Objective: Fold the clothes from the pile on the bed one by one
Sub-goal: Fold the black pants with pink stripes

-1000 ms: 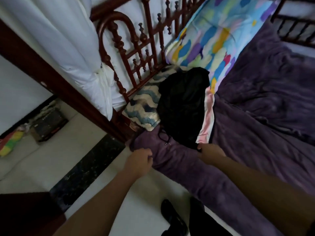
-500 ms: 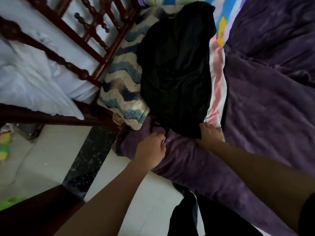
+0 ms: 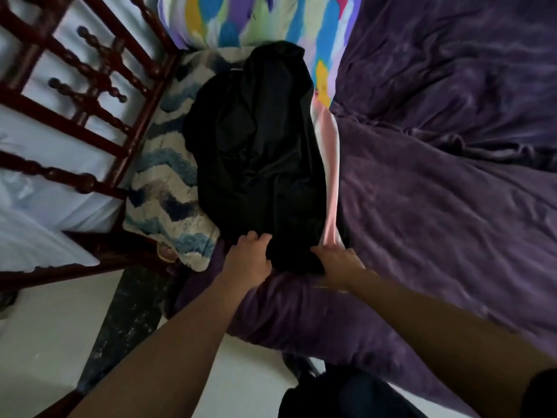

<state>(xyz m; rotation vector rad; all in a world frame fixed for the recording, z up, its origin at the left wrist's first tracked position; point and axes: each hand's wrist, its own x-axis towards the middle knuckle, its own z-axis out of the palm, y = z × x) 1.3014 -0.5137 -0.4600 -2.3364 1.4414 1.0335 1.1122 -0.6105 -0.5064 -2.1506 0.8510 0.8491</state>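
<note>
A black garment [image 3: 259,152] lies crumpled on top of the pile at the head of the bed, over a pink-and-white cloth [image 3: 330,176]. My left hand [image 3: 248,260] grips the garment's near left edge, fingers curled into the fabric. At the near right corner my right hand [image 3: 339,263] holds the black cloth, its fingers tucked under the hem. Both hands are at the bed's near edge on the purple blanket [image 3: 437,212].
A blue-and-white zigzag pillow [image 3: 168,188] lies left of the garment. A multicoloured pillow [image 3: 256,19] is behind it. The dark red wooden headboard [image 3: 99,95] stands at the left. White floor [image 3: 45,342] lies below, with dark shoes [image 3: 346,393] near the bed.
My left hand moved up from the blanket edge and took hold of the black garment. My right hand closed on its right corner. The view moved closer over the pile.
</note>
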